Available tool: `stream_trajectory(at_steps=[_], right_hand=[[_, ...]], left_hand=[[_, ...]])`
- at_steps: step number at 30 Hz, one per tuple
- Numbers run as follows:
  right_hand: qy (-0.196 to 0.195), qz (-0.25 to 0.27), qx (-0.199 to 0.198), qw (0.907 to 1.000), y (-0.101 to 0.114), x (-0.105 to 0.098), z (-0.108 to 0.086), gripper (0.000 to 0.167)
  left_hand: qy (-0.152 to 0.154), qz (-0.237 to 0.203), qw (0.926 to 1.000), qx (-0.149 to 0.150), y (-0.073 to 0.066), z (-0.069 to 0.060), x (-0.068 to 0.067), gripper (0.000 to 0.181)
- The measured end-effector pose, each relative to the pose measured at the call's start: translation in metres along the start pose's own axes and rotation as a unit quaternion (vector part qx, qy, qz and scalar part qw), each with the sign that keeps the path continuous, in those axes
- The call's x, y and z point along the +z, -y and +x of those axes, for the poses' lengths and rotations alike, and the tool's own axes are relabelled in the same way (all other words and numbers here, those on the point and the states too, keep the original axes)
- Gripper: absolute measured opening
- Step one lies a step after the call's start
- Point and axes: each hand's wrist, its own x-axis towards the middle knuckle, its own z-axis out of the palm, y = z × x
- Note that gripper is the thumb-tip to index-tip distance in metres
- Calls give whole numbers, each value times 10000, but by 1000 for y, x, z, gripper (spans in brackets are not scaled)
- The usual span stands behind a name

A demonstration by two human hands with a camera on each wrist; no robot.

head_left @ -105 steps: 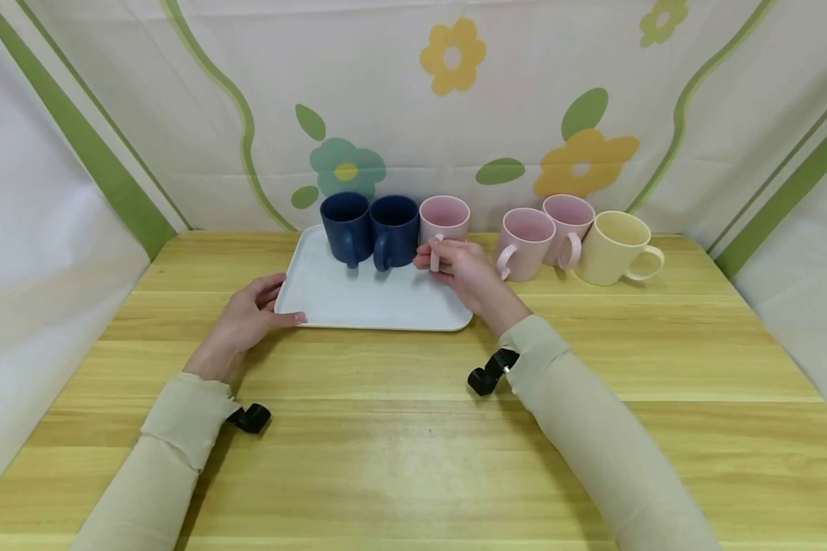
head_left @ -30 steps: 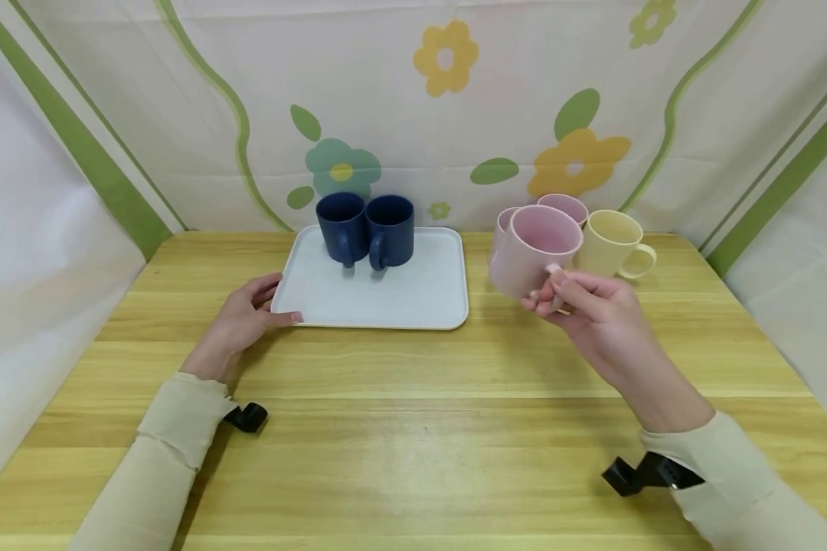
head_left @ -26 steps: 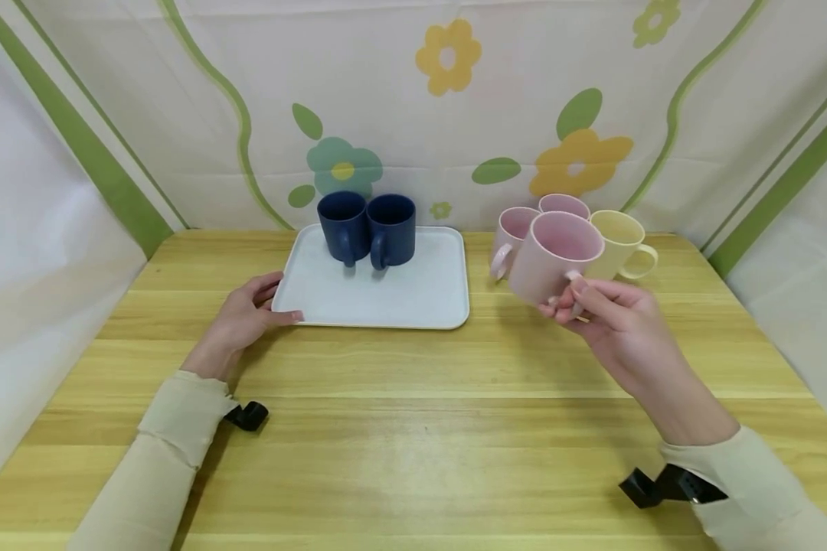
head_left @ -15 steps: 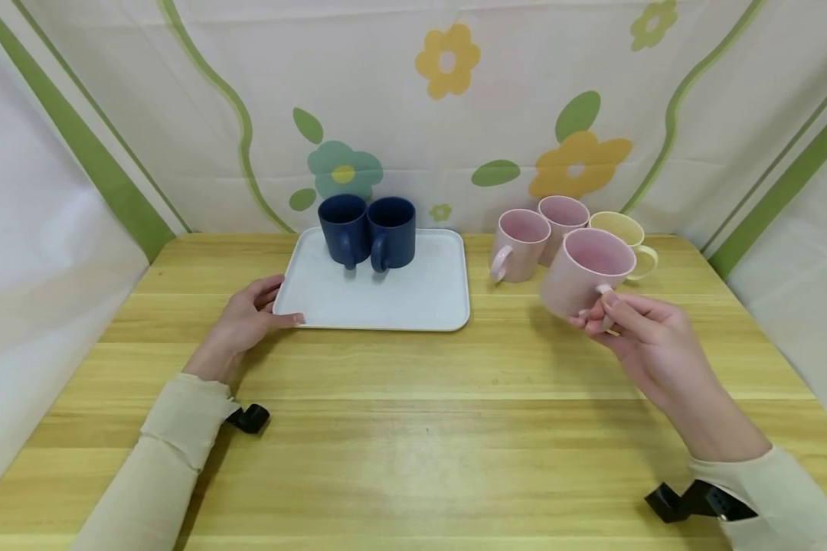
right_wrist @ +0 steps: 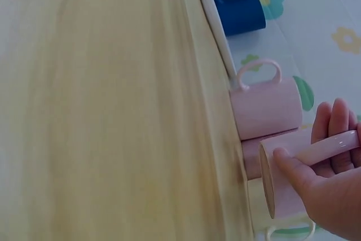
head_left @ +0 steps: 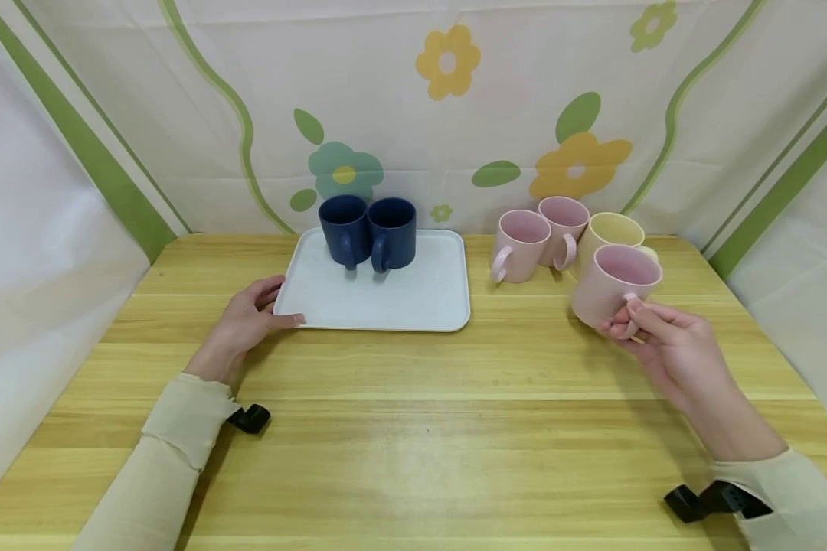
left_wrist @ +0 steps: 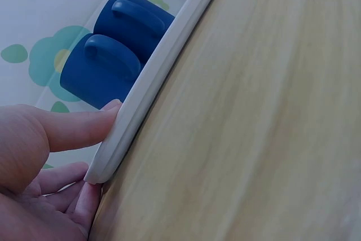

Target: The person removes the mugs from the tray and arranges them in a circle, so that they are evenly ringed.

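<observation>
In the head view my right hand (head_left: 685,356) pinches the handle of a pink mug (head_left: 599,295), held upright just in front of the yellow mug (head_left: 616,229). The right wrist view shows part of that mug's underside (right_wrist: 268,187), off the table. At the left, my left hand (head_left: 244,317) grips the near left corner of a white tray (head_left: 413,306), thumb on the rim and fingers at its outer side. Two navy mugs (head_left: 344,229) stand side by side at the back of the tray, handles toward me.
Two more pink mugs (head_left: 520,249) stand on the wooden table (head_left: 413,436) right of the tray, close to the yellow mug, which is partly hidden. A flowered cloth (head_left: 248,76) hangs behind the table's far edge.
My right hand has lifted the pink mug off the tray and carried it right, then lower and nearer, to before the yellow mug. The left hand and tray stay put.
</observation>
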Motion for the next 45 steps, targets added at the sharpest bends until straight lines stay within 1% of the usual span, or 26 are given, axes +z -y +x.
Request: stream_trajectory(at_steps=[3, 9, 15, 20, 26, 33, 45], right_hand=[[-63, 97, 55, 9999, -1, -6, 1, 33], [-160, 39, 148, 9998, -4, -14, 3, 33], [-197, -88, 209, 9995, -4, -18, 5, 32], [-206, -69, 321, 9992, -3, -19, 7, 32], [-326, -1, 438, 9985, -1, -24, 8, 31], [-204, -32, 700, 9973, 1, -32, 7, 34], [-251, 128, 974, 9948, 5, -35, 7, 34]], left_hand=[[-7, -23, 10000, 0, 0, 0, 0, 101], [-1, -22, 10000, 0, 1, 0, -1, 101], [-6, 18, 10000, 8, 1, 1, -1, 102], [-10, 23, 10000, 10, 2, 1, -1, 102], [-21, 30, 10000, 13, 2, 1, -1, 102], [-41, 43, 10000, 7, 1, 1, 0, 101], [-64, 8, 10000, -10, 2, 1, 0, 99]])
